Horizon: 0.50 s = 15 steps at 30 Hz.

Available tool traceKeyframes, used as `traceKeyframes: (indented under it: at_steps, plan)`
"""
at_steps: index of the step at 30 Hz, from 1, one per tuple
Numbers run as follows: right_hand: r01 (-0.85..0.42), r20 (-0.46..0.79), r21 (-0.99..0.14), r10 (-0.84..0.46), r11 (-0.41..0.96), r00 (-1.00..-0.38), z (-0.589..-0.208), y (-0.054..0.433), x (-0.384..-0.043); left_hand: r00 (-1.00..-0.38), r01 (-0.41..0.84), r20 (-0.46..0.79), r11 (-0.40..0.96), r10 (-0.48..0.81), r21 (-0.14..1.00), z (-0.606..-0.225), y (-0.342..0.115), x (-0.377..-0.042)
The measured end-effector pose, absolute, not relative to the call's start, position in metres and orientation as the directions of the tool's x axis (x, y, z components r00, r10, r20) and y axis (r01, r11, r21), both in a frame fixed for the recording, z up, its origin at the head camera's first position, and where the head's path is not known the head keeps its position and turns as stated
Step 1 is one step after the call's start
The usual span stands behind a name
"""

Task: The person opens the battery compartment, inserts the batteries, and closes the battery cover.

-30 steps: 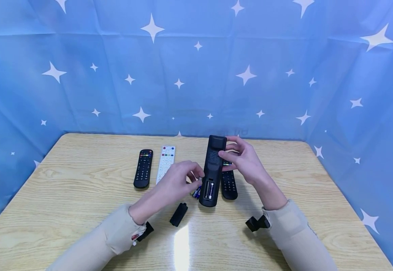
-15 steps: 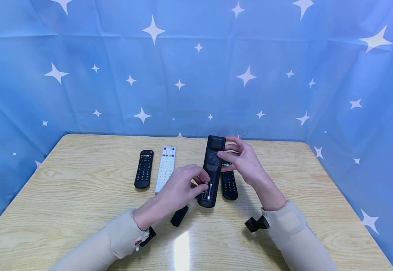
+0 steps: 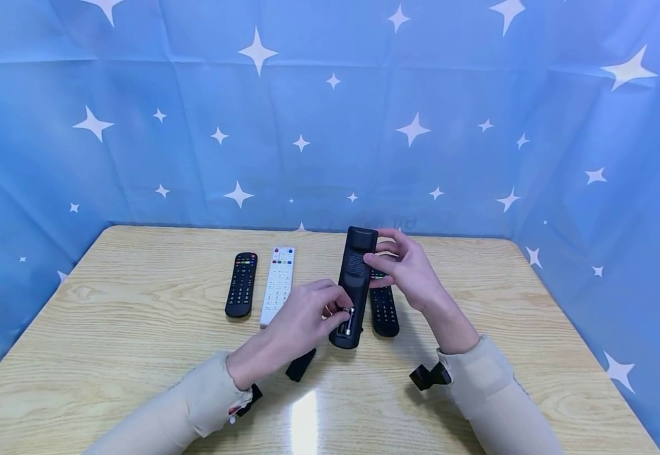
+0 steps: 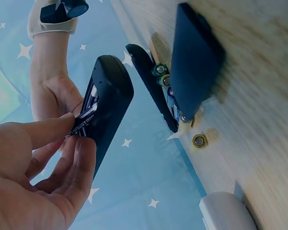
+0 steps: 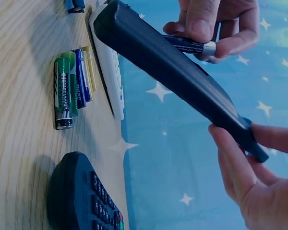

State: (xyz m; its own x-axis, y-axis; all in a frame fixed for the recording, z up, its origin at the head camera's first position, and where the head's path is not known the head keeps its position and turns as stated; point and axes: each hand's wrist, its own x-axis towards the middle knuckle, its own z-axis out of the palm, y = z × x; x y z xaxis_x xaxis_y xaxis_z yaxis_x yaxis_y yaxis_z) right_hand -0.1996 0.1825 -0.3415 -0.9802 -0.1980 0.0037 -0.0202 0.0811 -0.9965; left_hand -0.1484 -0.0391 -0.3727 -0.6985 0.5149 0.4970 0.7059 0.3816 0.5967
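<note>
A black remote control [image 3: 356,272] is held above the table, its back turned up and its battery compartment uncovered. My right hand [image 3: 412,272] grips it along the upper end, thumb on the back. My left hand [image 3: 307,313] pinches a dark battery [image 4: 84,120] between thumb and fingers, tilted at the compartment opening. Another battery [image 4: 94,95] lies inside the compartment. In the right wrist view the pinched battery [image 5: 189,45] projects above the remote's back, its silver end toward the fingers. Left of the remote, the black battery cover [image 3: 300,365] lies on the table, partly behind my left hand.
A black remote [image 3: 241,284] and a white remote [image 3: 277,278] lie to the left. Another black remote [image 3: 385,311] lies just right of the held one. Several loose batteries [image 5: 67,86] are grouped on the wooden table [image 3: 136,354], hidden in the head view.
My left hand has moved right, from beside the remote to over its battery compartment. The remote has shifted slightly left in my right hand.
</note>
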Motion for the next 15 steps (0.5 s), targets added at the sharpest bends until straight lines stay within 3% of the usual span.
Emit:
traceKeyframes:
  at_steps: [15]
  plan:
    - [-0.038,0.025,-0.998,-0.207,0.059,-0.978,-0.3398,0.1833,-0.1981,-0.745,0.663,0.482,0.429,0.461,0.613,-0.3764,-0.0376,-0.1487]
